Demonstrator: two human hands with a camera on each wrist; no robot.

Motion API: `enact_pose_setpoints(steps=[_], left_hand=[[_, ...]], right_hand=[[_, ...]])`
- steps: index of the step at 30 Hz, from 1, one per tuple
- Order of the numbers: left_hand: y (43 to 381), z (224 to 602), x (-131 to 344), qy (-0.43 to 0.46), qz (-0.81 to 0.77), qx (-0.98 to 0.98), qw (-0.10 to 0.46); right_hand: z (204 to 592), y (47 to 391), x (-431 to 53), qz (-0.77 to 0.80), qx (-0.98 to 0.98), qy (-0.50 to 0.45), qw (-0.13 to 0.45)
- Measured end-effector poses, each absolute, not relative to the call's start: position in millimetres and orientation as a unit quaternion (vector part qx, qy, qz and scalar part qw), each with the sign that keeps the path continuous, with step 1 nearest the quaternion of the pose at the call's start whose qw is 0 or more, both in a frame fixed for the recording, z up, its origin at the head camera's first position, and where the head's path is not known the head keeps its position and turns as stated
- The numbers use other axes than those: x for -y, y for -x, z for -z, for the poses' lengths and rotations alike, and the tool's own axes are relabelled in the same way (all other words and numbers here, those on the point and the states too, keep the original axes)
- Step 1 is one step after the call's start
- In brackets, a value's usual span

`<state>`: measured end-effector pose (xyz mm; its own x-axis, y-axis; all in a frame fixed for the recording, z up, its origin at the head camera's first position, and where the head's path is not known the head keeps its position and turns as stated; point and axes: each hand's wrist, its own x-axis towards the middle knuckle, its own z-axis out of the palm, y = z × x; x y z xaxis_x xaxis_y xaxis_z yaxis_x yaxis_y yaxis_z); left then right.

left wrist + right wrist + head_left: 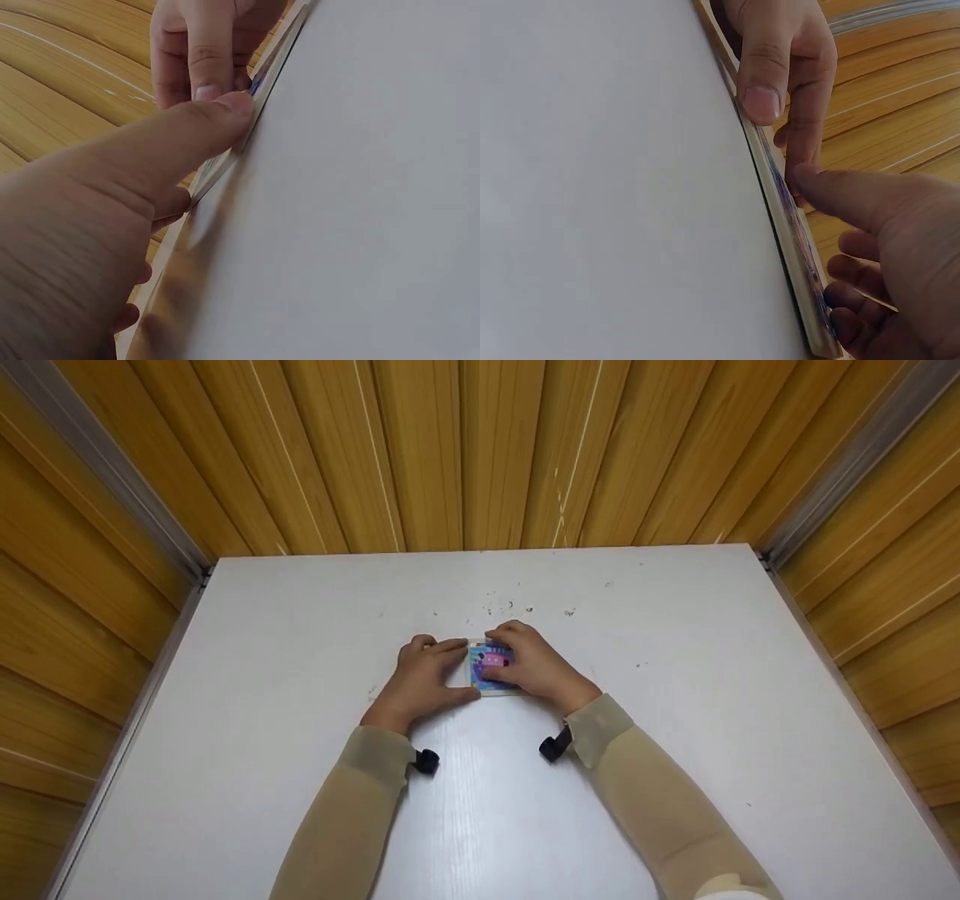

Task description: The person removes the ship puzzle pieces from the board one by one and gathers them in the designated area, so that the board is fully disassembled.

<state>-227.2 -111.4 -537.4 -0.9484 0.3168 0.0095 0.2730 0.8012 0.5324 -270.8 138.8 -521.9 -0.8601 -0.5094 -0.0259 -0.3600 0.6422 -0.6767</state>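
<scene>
From the head, a small square picture board [491,661] lies near the middle of the white counter [487,810], between 2 hands. The left hand [424,679] holds its left side, thumb at the near corner and a finger at the far one; the right hand [536,664] covers the right part, thumb over the picture. From the left wrist, the left thumb lies on the board's pale edge. From the right wrist, the right hand's fingers bend beside the board; whether they pinch anything I cannot tell.
</scene>
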Motion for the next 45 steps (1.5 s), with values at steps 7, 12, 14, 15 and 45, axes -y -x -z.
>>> enact_pose_setpoints(steps=[7, 12, 14, 15, 45], left_hand=[[224.4, 535.3, 110.6, -0.169, -0.272, -0.947, 0.034], [226.2, 533.3, 110.8, -0.178, -0.271, -0.946, 0.03], [226.5, 532.7, 111.8, -0.177, -0.273, -0.945, 0.032], [226.5, 532.5, 112.4, -0.176, -0.274, -0.945, 0.033], [222.8, 529.9, 114.9, -0.183, -0.273, -0.944, 0.033]], right_hand=[[517.6, 270.3, -136.5, 0.32, -0.909, 0.231, 0.137], [509.2, 271.5, -135.2, 0.306, -0.912, 0.231, 0.144], [507.5, 271.4, -134.1, 0.304, -0.913, 0.231, 0.146], [506.8, 271.4, -133.3, 0.304, -0.913, 0.231, 0.146], [497.3, 270.8, -121.3, 0.305, -0.913, 0.195, 0.188]])
